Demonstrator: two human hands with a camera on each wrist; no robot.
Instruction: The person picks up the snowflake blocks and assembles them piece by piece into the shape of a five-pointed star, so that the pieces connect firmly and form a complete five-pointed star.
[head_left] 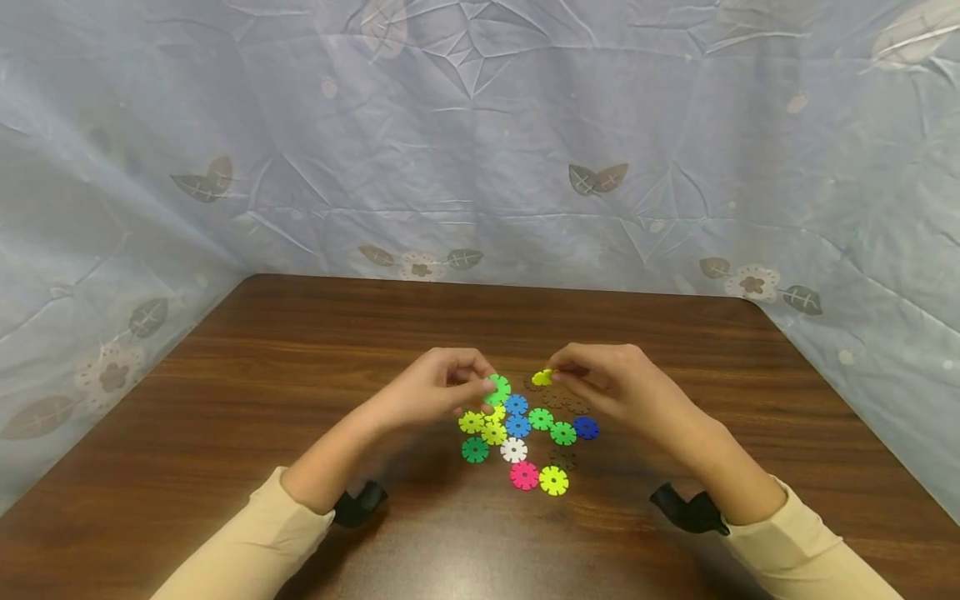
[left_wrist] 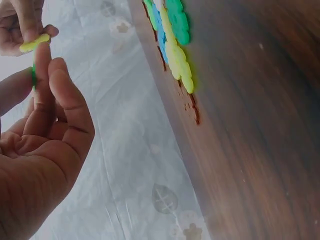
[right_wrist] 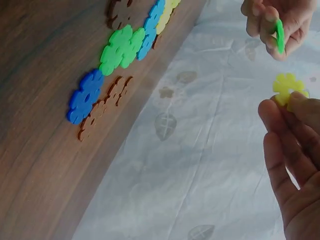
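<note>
My left hand (head_left: 435,388) pinches a light green notched plastic disc (head_left: 498,389) between thumb and fingers, raised over the table. In the right wrist view that green disc (right_wrist: 280,36) appears edge-on. Opposite it, my right hand (head_left: 618,375) holds a yellow notched disc (head_left: 542,378) by its edge, thumb on one side and fingers on the other. A gap separates the two discs. Below the hands lie more such discs: blue ones (head_left: 517,426), green ones (head_left: 562,433), a dark blue one (head_left: 587,428) and yellow ones (head_left: 493,433).
Nearer the front are a white disc (head_left: 513,450), a dark green disc (head_left: 475,450), a pink disc (head_left: 524,476) and a yellow disc (head_left: 553,481). Several brown discs (head_left: 577,406) blend into the wooden table (head_left: 360,325). A patterned cloth (head_left: 480,167) hangs around the table's back and sides.
</note>
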